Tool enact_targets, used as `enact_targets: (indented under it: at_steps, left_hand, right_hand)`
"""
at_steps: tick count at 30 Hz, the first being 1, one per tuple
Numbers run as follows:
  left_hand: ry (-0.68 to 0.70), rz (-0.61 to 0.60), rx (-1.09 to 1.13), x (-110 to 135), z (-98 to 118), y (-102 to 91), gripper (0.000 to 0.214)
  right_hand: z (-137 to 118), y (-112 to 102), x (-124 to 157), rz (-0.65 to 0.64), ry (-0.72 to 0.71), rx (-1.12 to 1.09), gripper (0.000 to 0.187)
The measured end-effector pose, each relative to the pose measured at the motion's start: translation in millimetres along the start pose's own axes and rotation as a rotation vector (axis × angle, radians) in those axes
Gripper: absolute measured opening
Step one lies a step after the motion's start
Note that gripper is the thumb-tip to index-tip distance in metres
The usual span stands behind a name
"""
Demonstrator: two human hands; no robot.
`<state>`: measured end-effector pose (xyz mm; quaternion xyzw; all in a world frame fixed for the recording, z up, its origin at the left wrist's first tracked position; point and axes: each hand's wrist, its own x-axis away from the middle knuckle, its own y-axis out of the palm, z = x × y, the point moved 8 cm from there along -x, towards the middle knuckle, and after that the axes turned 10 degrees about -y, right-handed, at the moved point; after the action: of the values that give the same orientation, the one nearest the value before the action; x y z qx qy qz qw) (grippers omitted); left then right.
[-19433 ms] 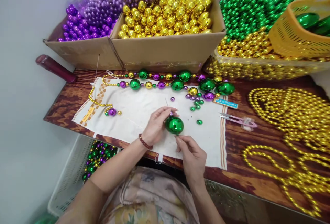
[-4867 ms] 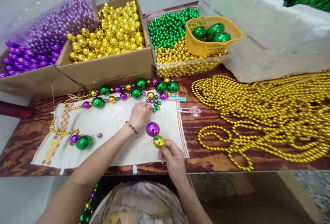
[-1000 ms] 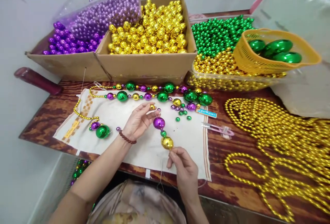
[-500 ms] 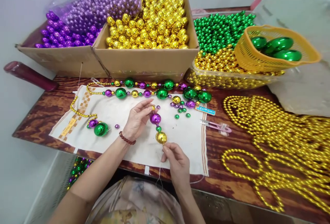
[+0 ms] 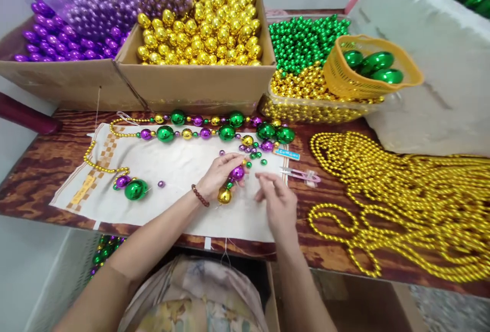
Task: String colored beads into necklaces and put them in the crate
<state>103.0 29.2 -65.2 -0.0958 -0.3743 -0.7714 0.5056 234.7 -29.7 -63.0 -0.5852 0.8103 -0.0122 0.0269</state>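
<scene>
My left hand point(image 5: 219, 174) is closed on a short run of threaded beads: a purple bead point(image 5: 237, 173), a small green one and a gold bead point(image 5: 224, 196) that hangs below the fingers. My right hand point(image 5: 277, 202) hovers just right of them over the white cloth point(image 5: 172, 169), fingers apart, holding nothing that I can make out. The rest of the strand lies on the cloth to the left, ending at a large green bead point(image 5: 135, 189) and a purple one. A finished necklace point(image 5: 214, 128) of green, gold and purple beads lies along the cloth's far edge.
Boxes of purple beads point(image 5: 76, 21) and gold beads point(image 5: 199, 21) stand at the back, beside a tub of small green and gold beads point(image 5: 306, 67) and a yellow basket point(image 5: 344, 79) of large green ones. Pink snips point(image 5: 302, 174) lie right of the cloth. Gold bead strings point(image 5: 401, 194) cover the right.
My right hand let go of the thread below the gold bead and rose to the right of the purple bead. My left hand lowered the beads toward the cloth.
</scene>
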Motion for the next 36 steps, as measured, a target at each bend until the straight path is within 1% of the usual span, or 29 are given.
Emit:
enact_targets:
  at_steps: [2,4,7,9,11,14,15,16,17,18,20,21,22,23,24,27,28,29,31,34,36]
  left_hand:
    - [-0.078,-0.052,-0.083,1.0,-7.4,7.5,0.042]
    - [-0.126,-0.072,-0.156,2.4,-14.5,11.7,0.043]
    - [-0.155,-0.106,-0.231,1.6,-22.9,13.7,0.044]
    - [-0.179,-0.13,-0.253,-0.8,-27.4,12.3,0.043]
    - [-0.22,-0.163,-0.275,-3.5,-30.8,11.0,0.041]
    - [-0.304,-0.241,-0.301,-6.9,-33.5,12.5,0.037]
    - [-0.329,-0.263,-0.308,-7.9,-33.6,13.2,0.035]
    - [-0.349,-0.274,-0.314,-9.1,-33.5,13.5,0.034]
    - [-0.366,-0.273,-0.32,-10.4,-33.4,13.3,0.033]
    - [-0.379,-0.265,-0.329,-11.7,-33.4,12.9,0.033]
    - [-0.392,-0.245,-0.346,-13.5,-34.0,12.3,0.034]
    - [-0.394,-0.241,-0.356,-13.8,-34.4,12.6,0.036]
    - [-0.395,-0.243,-0.371,-13.5,-34.7,13.2,0.037]
    - [-0.396,-0.244,-0.39,-12.6,-34.6,13.8,0.039]
    - [-0.399,-0.245,-0.417,-11.3,-33.7,14.1,0.04]
    - [-0.425,-0.254,-0.523,-4.5,-26.1,14.0,0.041]
    - [-0.434,-0.264,-0.56,-1.9,-21.7,14.0,0.04]
    - [-0.437,-0.276,-0.598,0.6,-16.5,14.2,0.039]
    - [-0.425,-0.291,-0.671,4.5,-4.6,14.5,0.035]
    - [-0.392,-0.289,-0.761,9.3,11.7,15.2,0.032]
    - [-0.369,-0.285,-0.804,14.4,21.1,16.1,0.031]
  right_hand:
    - [-4.5,-4.1,-19.8,-0.024,-0.017,-0.038,0.028]
    - [-1.9,-1.4,-30.3,-0.049,-0.015,-0.102,0.028]
    - [8.4,4.9,-30.2,-0.056,-0.005,-0.177,0.027]
    - [14.5,4.0,-27.5,-0.035,-0.012,-0.187,0.028]
    - [18.4,-6.7,-29.0,0.051,-0.025,-0.182,0.028]
    - [21.2,-35.5,-36.8,0.273,-0.041,-0.259,0.034]
    - [22.4,-42.6,-38.6,0.321,-0.034,-0.304,0.038]
    - [23.9,-45.7,-39.3,0.335,-0.015,-0.346,0.041]
    - [25.4,-44.1,-38.5,0.308,0.012,-0.378,0.043]
    - [26.9,-38.4,-35.8,0.248,0.046,-0.391,0.044]
    - [29.2,-21.1,-25.1,0.096,0.098,-0.371,0.042]
    - [30.0,-13.3,-18.9,0.038,0.108,-0.351,0.04]
    - [30.6,-8.3,-13.8,0.01,0.106,-0.336,0.038]
    - [31.1,-6.8,-10.5,0.013,0.1,-0.333,0.037]
    - [31.3,-8.9,-9.4,0.043,0.093,-0.347,0.037]
    - [29.1,-26.5,-14.5,0.173,0.094,-0.448,0.045]
    - [26.4,-32.1,-17.2,0.194,0.094,-0.478,0.048]
    - [22.3,-35.6,-19.7,0.188,0.09,-0.498,0.05]
    - [11.9,-34.6,-22.2,0.115,0.069,-0.506,0.049]
    - [0.6,-22.3,-18.4,-0.005,0.042,-0.462,0.043]
    - [-4.2,-16.6,-14.6,-0.016,0.032,-0.457,0.041]
